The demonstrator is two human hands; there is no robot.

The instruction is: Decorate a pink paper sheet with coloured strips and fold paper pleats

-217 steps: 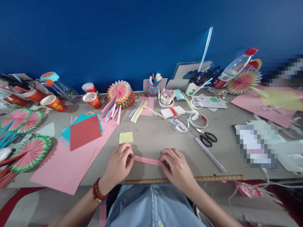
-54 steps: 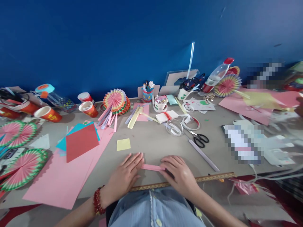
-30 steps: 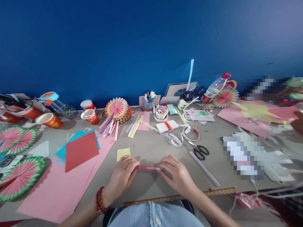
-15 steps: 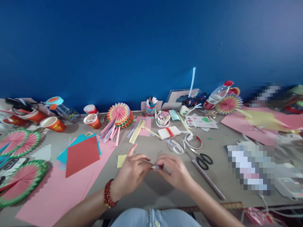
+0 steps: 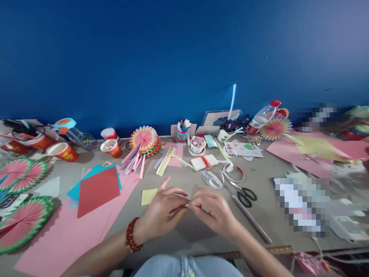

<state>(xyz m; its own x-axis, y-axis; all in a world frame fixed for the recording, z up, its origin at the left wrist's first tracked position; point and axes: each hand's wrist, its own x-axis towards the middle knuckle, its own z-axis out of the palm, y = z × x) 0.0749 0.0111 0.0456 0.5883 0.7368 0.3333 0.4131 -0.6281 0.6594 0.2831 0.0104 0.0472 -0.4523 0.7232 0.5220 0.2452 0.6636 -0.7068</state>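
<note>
My left hand (image 5: pixel 163 213) and my right hand (image 5: pixel 215 209) meet just above the grey table (image 5: pixel 187 181), near its front edge. Both pinch a narrow folded pink paper strip (image 5: pixel 179 208) that shows only as a thin edge between the fingertips. The left index finger sticks up. A red bead bracelet (image 5: pixel 131 240) circles my left wrist. A small yellow paper square (image 5: pixel 148 196) lies right behind my left hand.
Black-handled scissors (image 5: pixel 245 192) and a long grey ruler (image 5: pixel 251 219) lie right of my hands. Red and blue sheets (image 5: pixel 98 188) rest on big pink paper (image 5: pixel 72 234) at left. Pleated paper fans (image 5: pixel 24 221), red cups (image 5: pixel 111 148), tape rolls (image 5: pixel 213 177) and strips crowd the back.
The strip lay flat on the table under both hands. They lifted it, brought its ends together and now pinch it folded in the air. The camera tilted up a little.
</note>
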